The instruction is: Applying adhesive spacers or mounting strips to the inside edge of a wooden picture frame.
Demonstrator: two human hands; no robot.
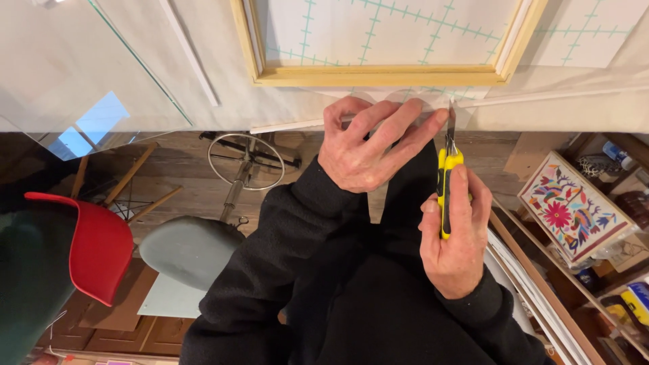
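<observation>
My right hand (454, 233) grips a yellow and black utility knife (446, 182) with its blade pointing up at the table's front edge. The blade tip touches a flap of clear film or paper that hangs over the edge. My left hand (368, 145) pinches and holds that flap (412, 101) just left of the blade. Above them a light wooden frame (378, 76) lies on the white paper-covered table (203, 61), over a sheet with a green dashed grid. Both arms wear black sleeves.
A sheet of glass (101, 74) lies at the table's left end. Below are a grey stool (193, 250), a red chair (98, 247) and a wooden floor. At right stand shelves with a colourful floral picture (574, 209) and flat boards.
</observation>
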